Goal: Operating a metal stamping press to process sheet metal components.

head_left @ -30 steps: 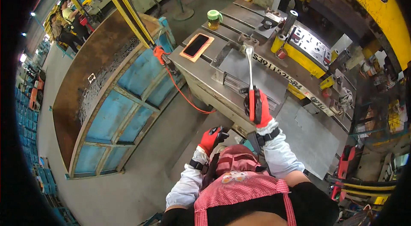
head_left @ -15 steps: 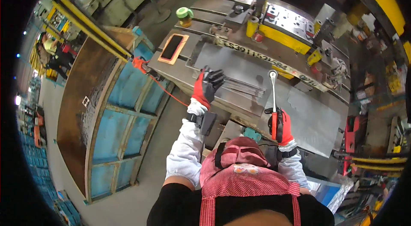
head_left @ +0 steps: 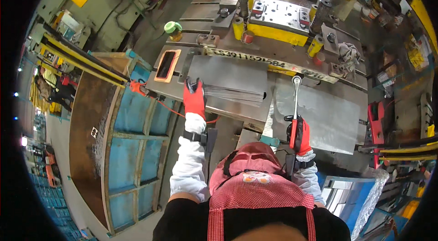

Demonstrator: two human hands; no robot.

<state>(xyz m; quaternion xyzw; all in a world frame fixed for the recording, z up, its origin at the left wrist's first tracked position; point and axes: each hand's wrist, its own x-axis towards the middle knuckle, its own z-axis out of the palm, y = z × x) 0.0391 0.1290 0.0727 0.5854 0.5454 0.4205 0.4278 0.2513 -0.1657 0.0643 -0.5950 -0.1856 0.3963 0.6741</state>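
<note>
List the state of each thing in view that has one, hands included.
ratchet wrench: held, head pointing away
right hand: closed around ratchet wrench
metal sheets: stacked, near edges fanned
left hand: at metal sheets' left end, grip unclear
phone: lying flat
jar: upright, lid on
rag: crumpled
blue bin: holding scrap

Left hand [head_left: 195,97] covered near left corner of sheet stack [head_left: 230,74]; its grip could not be told. Sheets too thin to count. Right hand [head_left: 301,136] hid part of wrench [head_left: 295,104] handle. Scraps [head_left: 96,152] in bin [head_left: 139,150] too small to tell apart. Far-left co-worker [head_left: 66,93] was blurred. Bottom edge cut off apron's [head_left: 260,191] 2 straps.
</note>
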